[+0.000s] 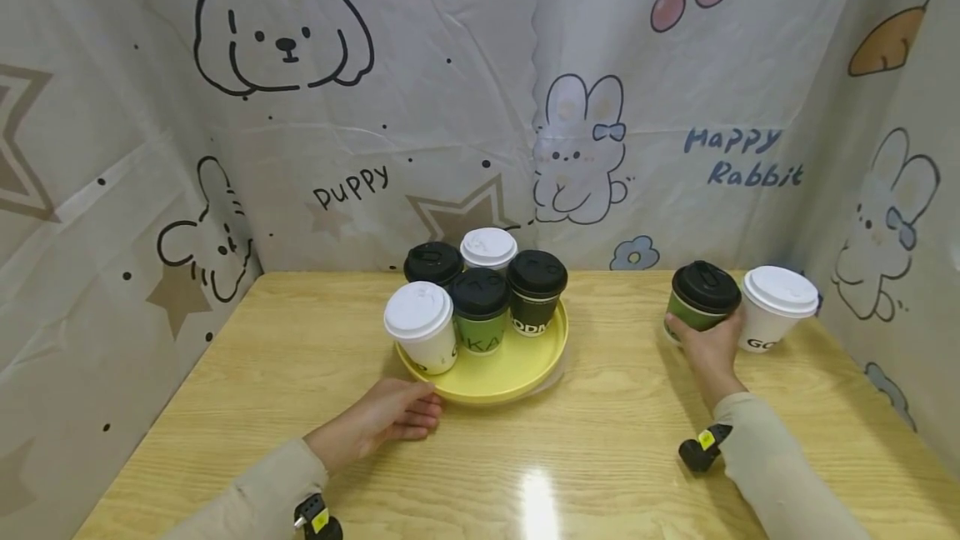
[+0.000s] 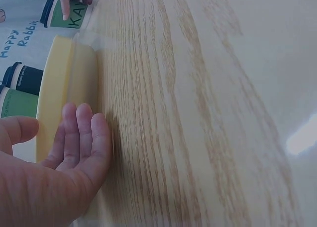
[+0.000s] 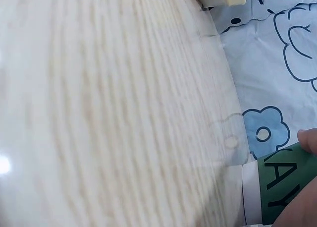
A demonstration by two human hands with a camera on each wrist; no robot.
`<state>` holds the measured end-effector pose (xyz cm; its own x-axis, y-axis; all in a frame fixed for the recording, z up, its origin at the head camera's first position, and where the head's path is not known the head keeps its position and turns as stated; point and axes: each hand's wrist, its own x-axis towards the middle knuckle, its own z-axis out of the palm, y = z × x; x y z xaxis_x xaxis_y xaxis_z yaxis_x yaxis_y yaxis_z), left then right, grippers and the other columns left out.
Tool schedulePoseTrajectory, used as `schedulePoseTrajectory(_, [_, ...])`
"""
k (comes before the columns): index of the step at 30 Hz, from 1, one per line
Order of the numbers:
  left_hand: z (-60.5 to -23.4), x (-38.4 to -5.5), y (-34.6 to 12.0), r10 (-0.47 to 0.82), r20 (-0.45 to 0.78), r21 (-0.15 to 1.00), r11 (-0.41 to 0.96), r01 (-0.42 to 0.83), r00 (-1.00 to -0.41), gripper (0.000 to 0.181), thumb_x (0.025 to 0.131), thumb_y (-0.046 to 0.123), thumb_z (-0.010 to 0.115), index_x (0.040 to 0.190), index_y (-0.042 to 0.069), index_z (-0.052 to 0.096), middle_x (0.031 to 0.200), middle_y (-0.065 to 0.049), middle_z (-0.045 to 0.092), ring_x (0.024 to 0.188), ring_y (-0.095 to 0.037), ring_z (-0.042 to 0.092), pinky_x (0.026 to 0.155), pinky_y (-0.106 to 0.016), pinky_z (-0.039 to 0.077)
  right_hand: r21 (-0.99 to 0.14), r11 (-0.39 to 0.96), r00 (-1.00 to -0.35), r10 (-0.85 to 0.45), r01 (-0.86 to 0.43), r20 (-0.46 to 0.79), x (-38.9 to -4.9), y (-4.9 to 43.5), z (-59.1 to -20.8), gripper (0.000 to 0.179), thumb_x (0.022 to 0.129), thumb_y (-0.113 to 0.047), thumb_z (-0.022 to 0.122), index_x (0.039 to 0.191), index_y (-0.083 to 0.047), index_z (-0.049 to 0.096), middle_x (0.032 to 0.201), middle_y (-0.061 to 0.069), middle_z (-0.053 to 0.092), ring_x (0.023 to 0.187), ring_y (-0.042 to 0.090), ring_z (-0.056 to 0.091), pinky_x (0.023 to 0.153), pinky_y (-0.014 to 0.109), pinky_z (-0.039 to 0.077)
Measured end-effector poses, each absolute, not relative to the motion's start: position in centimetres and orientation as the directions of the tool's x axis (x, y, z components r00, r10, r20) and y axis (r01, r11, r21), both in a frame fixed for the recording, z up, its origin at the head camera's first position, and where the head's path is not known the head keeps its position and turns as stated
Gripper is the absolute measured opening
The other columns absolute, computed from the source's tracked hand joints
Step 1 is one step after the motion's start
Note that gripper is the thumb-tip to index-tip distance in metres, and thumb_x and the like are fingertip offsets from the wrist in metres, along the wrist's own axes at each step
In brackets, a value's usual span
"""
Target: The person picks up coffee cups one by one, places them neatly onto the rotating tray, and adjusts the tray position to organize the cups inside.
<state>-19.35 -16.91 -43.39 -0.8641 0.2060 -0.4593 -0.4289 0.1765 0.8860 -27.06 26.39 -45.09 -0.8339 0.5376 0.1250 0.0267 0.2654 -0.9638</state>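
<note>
A round yellow tray point(image 1: 517, 386) carries several lidded paper cups. At its front stand a white cup point(image 1: 422, 323) and a green cup with a black lid point(image 1: 482, 327); a dark cup point(image 1: 534, 307) is to their right. Behind are a white-lidded cup point(image 1: 489, 247) and a black-lidded cup point(image 1: 433, 261), both partly hidden. My left hand point(image 1: 386, 417) holds the tray's front left rim, thumb at the upper edge and fingers along the outer side. Over at the right, my right hand point(image 1: 712, 352) grips another green cup with a black lid point(image 1: 705, 286), which looks upright.
Just right of the gripped cup stands a white cup with a white lid point(image 1: 776, 307), very close to it. Printed curtains point(image 1: 465, 107) enclose the wooden table point(image 1: 615, 440) at the back and sides. Something pale shows beneath the tray's right edge.
</note>
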Motion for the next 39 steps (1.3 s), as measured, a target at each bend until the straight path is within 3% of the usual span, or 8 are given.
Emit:
schedulePoseTrajectory(9, [-43.4,-19.4,-16.9,0.218,-0.457,0.887,0.175,-0.426,-0.862,0.035,0.098,0.022,0.049,0.106,-0.010,0.060,0.085,-0.007,0.065,0.073,-0.013,0.064,0.068,-0.027,0.056,-0.965,0.261,-0.823,0.555,0.035,0.120,-27.2,26.4,-44.9,0.098,0.080,-0.007,0.074,0.151,-0.009,0.006,0.152,0.016,0.021,0.141,0.029,0.024,0.118,0.035,0.014])
schedulePoseTrajectory(15, [-43.3,-19.3,-16.9,0.225,-0.453,0.889,0.182,-0.420,-0.863,0.036,0.098,0.023,0.048,0.107,-0.010,0.060,0.086,-0.007,0.065,0.074,-0.013,0.064,0.069,-0.028,0.056,-0.961,0.268,-0.837,0.540,0.073,0.087,-27.0,26.5,-44.7,0.100,0.082,-0.012,0.074,0.151,-0.010,0.002,0.153,0.016,0.018,0.142,0.030,0.021,0.118,0.037,0.013])
schedulePoseTrajectory(21, [-43.3,-19.3,-17.0,0.232,-0.453,0.889,0.189,-0.417,-0.861,0.037,0.098,0.024,0.049,0.108,-0.010,0.060,0.086,-0.006,0.066,0.074,-0.013,0.064,0.069,-0.028,0.056,-0.951,0.302,-0.865,0.491,0.058,0.104,-26.1,25.6,-43.7,0.097,0.082,-0.017,0.075,0.149,-0.004,0.006,0.150,0.021,0.024,0.139,0.035,0.025,0.117,0.042,0.017])
schedulePoseTrajectory(31, [-43.4,-19.3,-17.0,0.236,-0.452,0.890,0.188,-0.415,-0.860,0.037,0.098,0.024,0.050,0.108,-0.010,0.060,0.087,-0.007,0.066,0.074,-0.013,0.064,0.070,-0.028,0.056,-0.927,0.295,-0.920,0.244,-0.231,0.307,-23.3,20.0,-40.1,0.084,0.081,-0.005,0.074,0.146,-0.007,0.022,0.138,0.012,0.037,0.127,0.023,0.038,0.106,0.047,0.035])
schedulePoseTrajectory(39, [-43.6,-19.2,-17.0,0.248,-0.432,0.900,0.179,-0.397,-0.867,0.038,0.097,0.024,0.050,0.108,-0.011,0.059,0.086,-0.007,0.066,0.074,-0.012,0.064,0.069,-0.027,0.056,-0.893,0.261,-0.925,-0.001,-0.367,0.381,-21.1,15.0,-38.8,0.084,0.078,-0.002,0.077,0.145,-0.011,0.028,0.141,0.010,0.038,0.129,0.024,0.037,0.105,0.051,0.034])
